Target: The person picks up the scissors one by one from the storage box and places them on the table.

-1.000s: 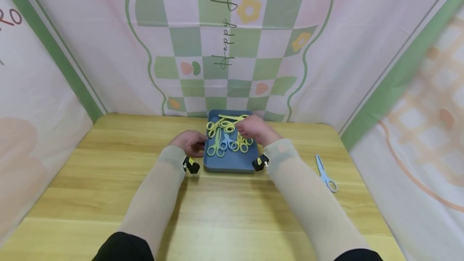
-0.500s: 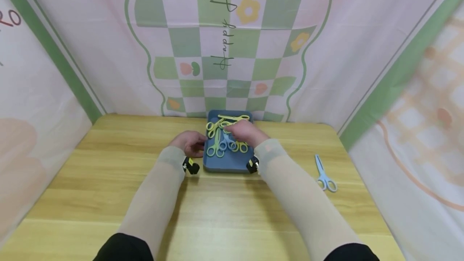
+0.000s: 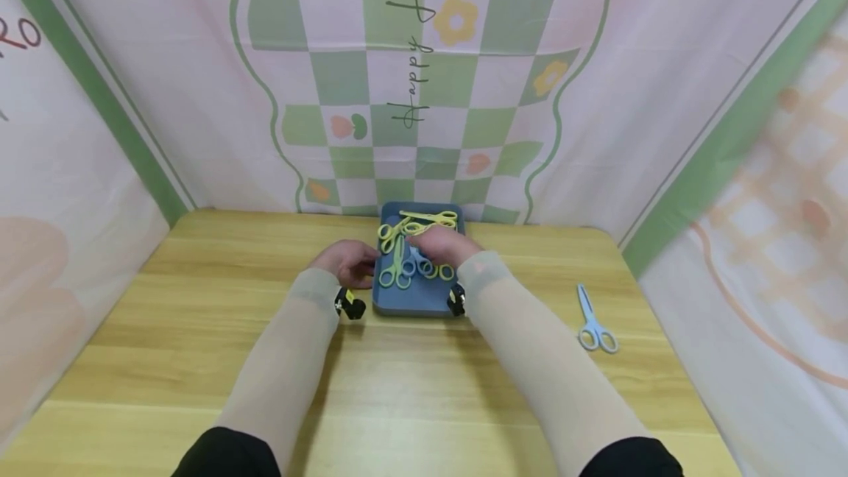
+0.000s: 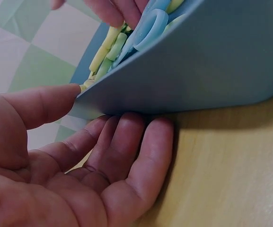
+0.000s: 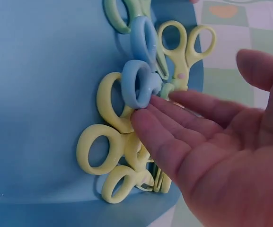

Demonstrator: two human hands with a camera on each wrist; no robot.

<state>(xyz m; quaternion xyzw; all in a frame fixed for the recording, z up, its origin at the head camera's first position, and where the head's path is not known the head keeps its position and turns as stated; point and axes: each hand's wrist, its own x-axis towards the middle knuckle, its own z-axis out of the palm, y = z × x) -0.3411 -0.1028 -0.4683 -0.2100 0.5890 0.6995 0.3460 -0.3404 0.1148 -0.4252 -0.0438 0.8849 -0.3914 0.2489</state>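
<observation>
A blue-grey tray [image 3: 417, 303] holds several pairs of scissors with yellow, green and blue handles. My left hand [image 3: 350, 261] grips its left side: in the left wrist view the thumb lies at the rim while bent fingers [image 4: 148, 153] meet the lower edge. Over the pile, my right hand [image 3: 442, 244] reaches in with fingers nearly straight and thumb well apart. Its fingertips touch the blue scissors [image 5: 135, 92] near the handle loops, without closing on them. Yellow scissors [image 5: 84, 156] lie below, and green scissors [image 5: 115, 16] lie beside the blue pair. Blades are mostly hidden beneath the hand.
One pair of light blue scissors [image 3: 594, 324] lies alone on the wooden table [image 3: 397, 403], right of the tray. Behind the tray hangs a checkered cloth [image 3: 397, 79], and printed cloth walls flank the table.
My right hand has shifted left and slightly down, from the tray's right side to the blue scissors in its middle. The left hand stays at the tray's side.
</observation>
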